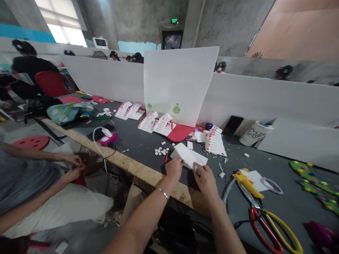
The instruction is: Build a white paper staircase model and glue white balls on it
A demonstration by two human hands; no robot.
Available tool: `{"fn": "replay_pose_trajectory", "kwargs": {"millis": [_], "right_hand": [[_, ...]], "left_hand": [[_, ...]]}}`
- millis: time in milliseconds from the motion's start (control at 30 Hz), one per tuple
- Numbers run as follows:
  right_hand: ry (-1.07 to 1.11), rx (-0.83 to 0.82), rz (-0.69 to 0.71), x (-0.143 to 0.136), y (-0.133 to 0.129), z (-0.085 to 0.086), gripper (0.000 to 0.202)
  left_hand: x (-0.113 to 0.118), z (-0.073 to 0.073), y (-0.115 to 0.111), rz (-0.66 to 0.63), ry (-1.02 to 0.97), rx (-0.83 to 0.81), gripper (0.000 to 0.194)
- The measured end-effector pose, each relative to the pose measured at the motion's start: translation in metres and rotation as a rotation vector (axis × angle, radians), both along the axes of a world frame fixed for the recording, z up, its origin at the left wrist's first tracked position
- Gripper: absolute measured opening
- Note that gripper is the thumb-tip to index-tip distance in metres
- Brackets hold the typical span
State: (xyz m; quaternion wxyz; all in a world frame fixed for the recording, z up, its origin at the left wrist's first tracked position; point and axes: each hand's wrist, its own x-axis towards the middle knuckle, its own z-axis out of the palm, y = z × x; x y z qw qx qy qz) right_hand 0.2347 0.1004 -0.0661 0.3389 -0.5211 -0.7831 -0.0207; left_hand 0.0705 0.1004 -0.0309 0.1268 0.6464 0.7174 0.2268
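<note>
A white pleated paper piece (186,155) on a flat white card lies at the front edge of the dark tabletop. At its near left corner, my left hand (174,169) is closed with the fingertips pinching the paper. My right hand (206,179) pinches the near right side between thumb and fingers. Just left of the piece are several small white pellets (161,151) and a thin red stick (166,157). Similar finished-looking paper pieces with red dots (214,141) stand behind to the right, and others (155,121) behind to the left.
Yellow-handled scissors (247,185) and red-and-yellow scissors (270,225) lie right of my hands. A white cup (255,133) and a dark phone (232,125) stand behind. A tall white board (180,84) rises at the back. A person's hands (75,167) work at the left.
</note>
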Motion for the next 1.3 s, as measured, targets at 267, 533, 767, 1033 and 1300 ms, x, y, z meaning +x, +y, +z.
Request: {"fn": "replay_pose_trajectory", "kwargs": {"millis": [267,533,767,1033,1300], "right_hand": [[0.01,0.005,-0.004,0.003,-0.003,0.005,0.031],[0.023,0.008,-0.006,0.005,-0.005,-0.001,0.031],[0.039,0.044,-0.015,0.003,-0.005,-0.006,0.028],[0.012,0.067,-0.01,0.0,-0.007,-0.005,0.026],[-0.011,0.077,-0.015,-0.003,-0.006,-0.002,0.026]], "left_hand": [[-0.007,0.009,-0.008,0.001,-0.026,0.005,0.015],[-0.075,0.033,-0.015,-0.016,-0.013,0.125,0.016],[-0.064,0.028,-0.005,-0.371,0.214,0.053,0.021],[-0.052,0.022,0.013,-0.442,0.373,0.014,0.025],[-0.053,0.022,0.008,-0.445,0.384,-0.015,0.026]]}}
